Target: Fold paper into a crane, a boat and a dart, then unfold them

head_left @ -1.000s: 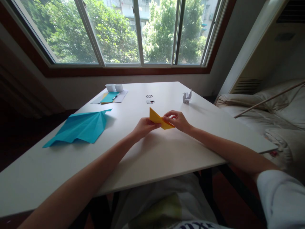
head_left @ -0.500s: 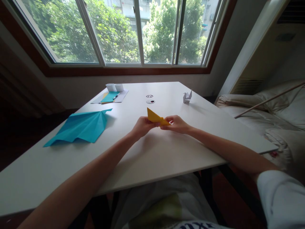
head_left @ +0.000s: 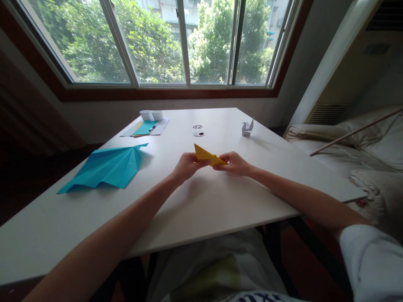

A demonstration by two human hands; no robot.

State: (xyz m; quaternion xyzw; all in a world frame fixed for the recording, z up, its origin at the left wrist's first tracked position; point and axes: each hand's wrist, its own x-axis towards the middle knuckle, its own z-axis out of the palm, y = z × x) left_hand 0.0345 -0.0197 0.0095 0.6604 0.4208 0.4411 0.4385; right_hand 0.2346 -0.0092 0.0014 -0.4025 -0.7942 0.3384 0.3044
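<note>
The left hand (head_left: 185, 166) pinches one side of the folded yellow paper (head_left: 204, 155). The right hand (head_left: 235, 164) grips its other end, over the white table (head_left: 226, 199)

On my remote feed, the left hand (head_left: 186, 166) and right hand (head_left: 236, 164) mask parts of a folded yellow paper (head_left: 203, 155); the view's edges crop the shirt lettering (head_left: 258, 297) and sofa (head_left: 374, 142), while any writing on the pen (head_left: 153, 127) is too small for me.
</note>
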